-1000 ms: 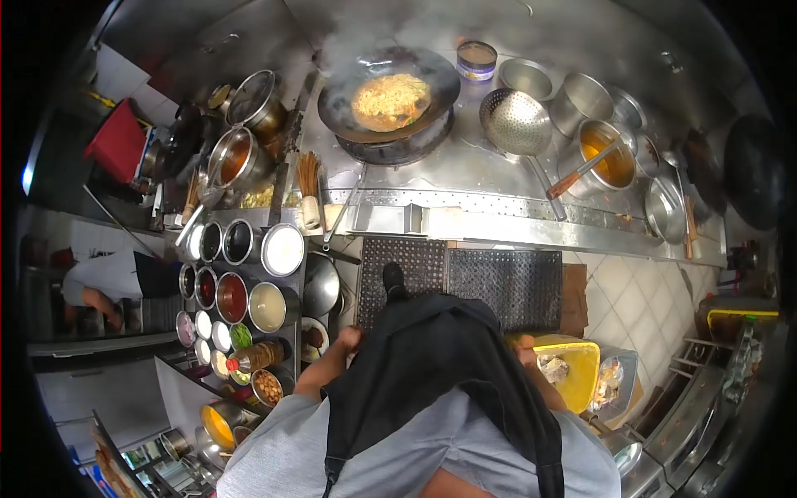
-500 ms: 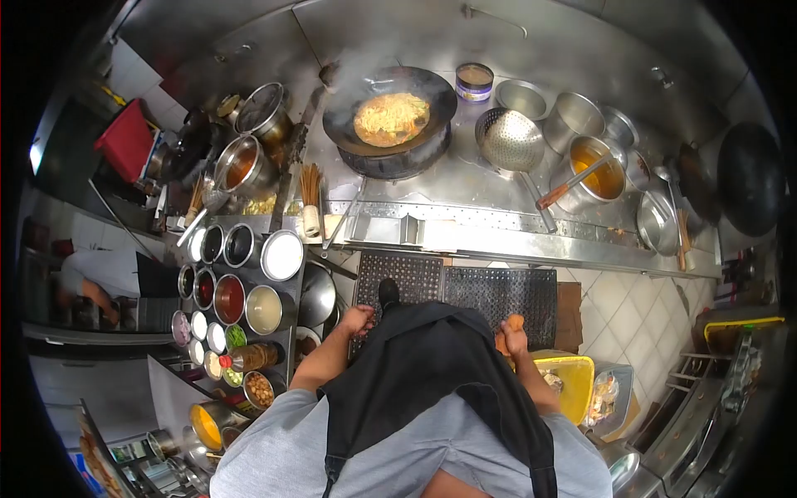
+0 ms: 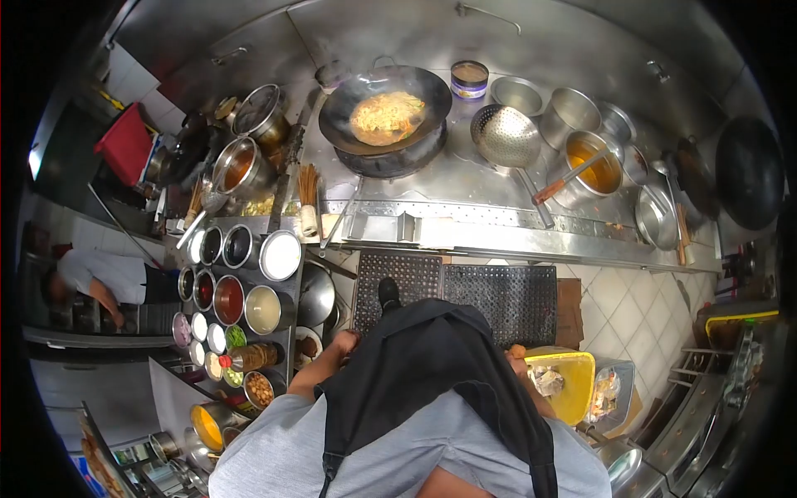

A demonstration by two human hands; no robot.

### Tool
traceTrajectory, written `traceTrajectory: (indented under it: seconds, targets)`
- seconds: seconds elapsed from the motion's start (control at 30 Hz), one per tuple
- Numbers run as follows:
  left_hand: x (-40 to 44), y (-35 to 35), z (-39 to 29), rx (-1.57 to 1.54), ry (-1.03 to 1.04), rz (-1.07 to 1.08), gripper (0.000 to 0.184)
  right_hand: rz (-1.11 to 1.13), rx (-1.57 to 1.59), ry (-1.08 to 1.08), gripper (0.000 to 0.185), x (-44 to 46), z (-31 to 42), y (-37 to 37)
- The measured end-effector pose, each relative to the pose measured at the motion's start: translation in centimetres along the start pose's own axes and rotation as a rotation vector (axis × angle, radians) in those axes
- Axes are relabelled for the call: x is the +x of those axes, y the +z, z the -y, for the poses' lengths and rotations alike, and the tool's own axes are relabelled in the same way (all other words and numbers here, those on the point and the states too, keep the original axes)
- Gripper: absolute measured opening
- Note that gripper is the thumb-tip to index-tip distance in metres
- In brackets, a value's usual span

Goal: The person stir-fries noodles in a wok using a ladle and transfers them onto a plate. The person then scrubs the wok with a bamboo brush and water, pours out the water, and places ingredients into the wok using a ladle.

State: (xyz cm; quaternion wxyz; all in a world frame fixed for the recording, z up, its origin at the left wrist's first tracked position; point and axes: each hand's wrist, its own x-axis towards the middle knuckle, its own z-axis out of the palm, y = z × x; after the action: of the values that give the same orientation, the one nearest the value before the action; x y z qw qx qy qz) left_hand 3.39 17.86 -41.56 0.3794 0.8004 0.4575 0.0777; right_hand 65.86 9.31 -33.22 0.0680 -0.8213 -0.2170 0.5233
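Note:
My left hand [image 3: 345,339] hangs low beside the black apron [image 3: 432,349], near a small bowl [image 3: 308,345]. Its fingers are partly hidden and not clear. On the other side of the apron, my right hand [image 3: 513,362] is closed around a small orange-brown piece [image 3: 518,351] whose kind I cannot make out. That hand is close to the yellow bin [image 3: 574,390]. Ahead on the stove stands a black wok [image 3: 427,124], with yellowish food [image 3: 387,118] like noodles or egg in it. Neither hand touches the wok.
On the counter right of the wok are a perforated strainer [image 3: 505,137], a pot of orange liquid [image 3: 581,196] and a tin [image 3: 469,80]. Sauce and ingredient containers [image 3: 281,255] line the left side. A co-worker [image 3: 108,278] bends at far left. Rubber mats [image 3: 498,307] cover the floor.
Both my hands have drawn back and down toward my body, now more hidden by the apron. The view has shifted slightly. The co-worker's arm and body have moved.

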Motion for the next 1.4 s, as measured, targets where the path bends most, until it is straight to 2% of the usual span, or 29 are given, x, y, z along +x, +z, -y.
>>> traceTrajectory:
  seconds: [0.03,0.07,0.1,0.13,0.17,0.27,0.3,0.4,0.5,0.53,0.63,0.73,0.8,0.87,0.93,1.03,1.13,1.2,1.23,1.3,1.33,1.37,1.4]
  targets:
    - [1.2,-1.6,-2.8,-0.228,-0.320,0.086,0.018,0.008,0.042,-0.016,0.061,1.0,-0.1,0.1]
    - [2.4,-3.2,-5.8,-0.507,-0.711,0.080,0.017,0.003,0.118,-0.083,0.060,2.1,0.0,0.5]
    - [4.3,-6.9,-11.7,-0.690,-1.062,-0.004,0.017,0.004,0.194,-0.150,0.059,4.1,-0.7,1.0]
    - [5.1,-7.3,-12.0,-0.709,-1.059,-0.024,0.016,0.002,0.271,-0.216,0.057,7.2,-1.8,2.1]
    - [5.8,-7.6,-12.1,-0.727,-1.055,-0.043,0.016,-0.061,0.365,-0.359,0.023,10.2,-3.0,3.6]
    - [7.1,-7.7,-11.0,-0.783,-1.035,-0.035,0.020,-0.170,0.233,-0.385,0.021,6.0,2.1,2.3]
    - [7.5,-7.8,-11.1,-0.778,-1.040,-0.037,0.021,-0.089,0.300,-0.373,0.026,7.2,1.8,2.5]
    - [7.6,-7.9,-11.8,-0.750,-1.053,-0.038,0.021,-0.135,0.349,-0.347,0.030,3.0,4.5,1.6]
    - [7.0,-7.6,-12.3,-0.741,-1.066,0.003,0.021,0.014,0.224,-0.276,0.055,10.9,-1.7,2.9]
    - [6.5,-7.1,-11.9,-0.741,-1.069,0.024,0.020,0.005,0.236,-0.267,0.056,9.2,-1.0,2.4]
    - [4.6,-5.4,-10.8,-0.680,-1.027,-0.015,0.016,-0.025,0.228,-0.290,0.060,4.3,-0.5,1.3]
    - [3.2,-5.1,-9.9,-0.505,-0.842,0.064,0.020,-0.062,0.171,-0.111,0.062,1.3,-0.3,0.7]
    - [2.7,-5.1,-10.7,-0.484,-0.855,0.007,0.022,-0.001,-0.027,-0.233,0.061,5.0,-3.7,1.2]
    - [2.7,-5.6,-11.6,-0.472,-0.877,-0.020,0.023,0.015,-0.066,-0.227,0.060,4.8,-3.5,1.0]
    - [2.8,-5.8,-11.5,-0.468,-0.909,-0.015,0.020,-0.015,0.057,-0.091,0.058,-0.7,1.7,-0.4]
    - [3.3,-5.2,-9.8,-0.414,-0.811,-0.024,0.022,0.000,0.172,-0.194,0.053,-0.4,2.4,-0.2]
    - [7.1,-5.4,-7.8,-0.172,-0.413,-0.113,0.027,-0.006,0.312,-0.194,0.047,4.2,0.7,1.3]
    - [14.5,-10.8,-14.1,-0.183,-0.324,-0.003,0.033,-0.008,0.432,-0.245,0.045,3.9,1.3,1.4]
    - [18.9,-11.5,-14.7,-0.288,-0.179,-0.025,0.033,-0.035,0.470,-0.251,0.045,3.3,1.9,1.3]
    - [27.4,-17.9,-25.4,-0.167,-0.076,0.018,0.035,-0.092,0.504,-0.276,0.048,3.9,0.7,1.7]
    - [32.4,-17.5,-26.0,-0.177,0.033,-0.091,0.037,-0.132,0.510,-0.269,0.049,3.1,0.4,1.4]
    - [36.6,-19.2,-29.5,-0.173,0.122,-0.100,0.037,-0.173,0.515,-0.261,0.050,2.1,0.6,1.2]
    - [39.9,-21.5,-34.6,-0.203,0.061,-0.043,0.039,-0.216,0.520,-0.252,0.050,1.3,0.5,1.1]
